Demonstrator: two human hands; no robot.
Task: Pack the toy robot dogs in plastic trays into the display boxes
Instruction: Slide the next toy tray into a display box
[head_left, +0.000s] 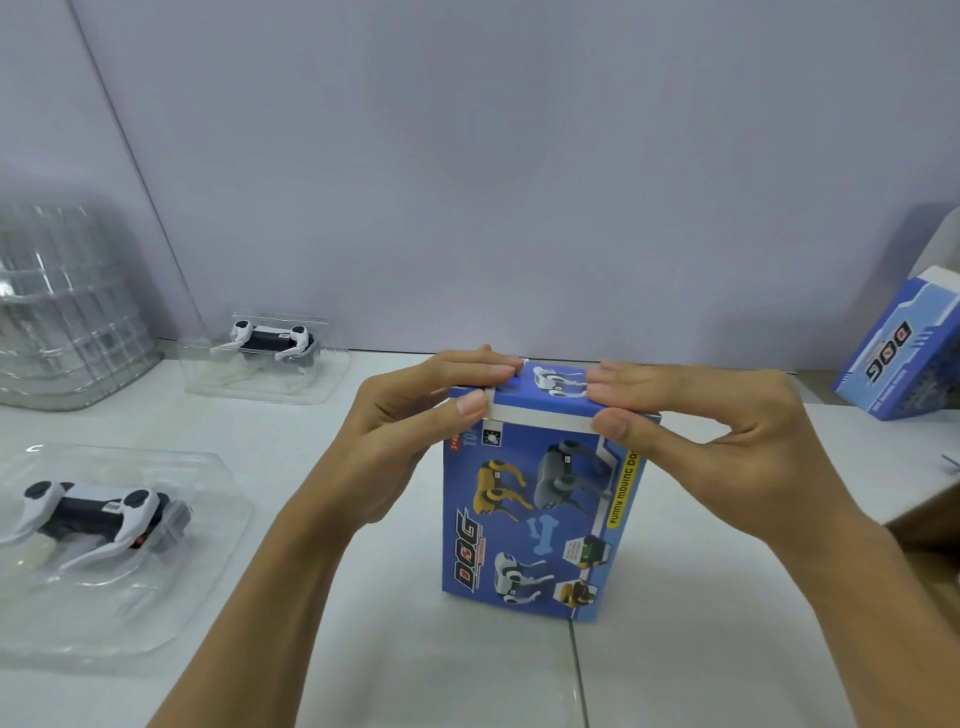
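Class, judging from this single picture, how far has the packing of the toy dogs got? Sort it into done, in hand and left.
Done: seemingly one display box at the right edge, leaning; contents unseen.
In hand: the left hand and right hand pinch the top flap of the upright blue box, apparently closing it.
Left: the near dog in its tray, the far dog in its tray, beside stacked trays.

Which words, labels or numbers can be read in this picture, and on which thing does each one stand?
"DOG": red and black logo, front of the upright display box that the left hand and right hand pinch at its top flap.
"FUNNY MOVING DO...": yellow strip on that box, its end hidden.
"DOG": second box leaning at the far right.
Small labels on both toy dogs, the red corner tag and other fine print: too blurred to read.
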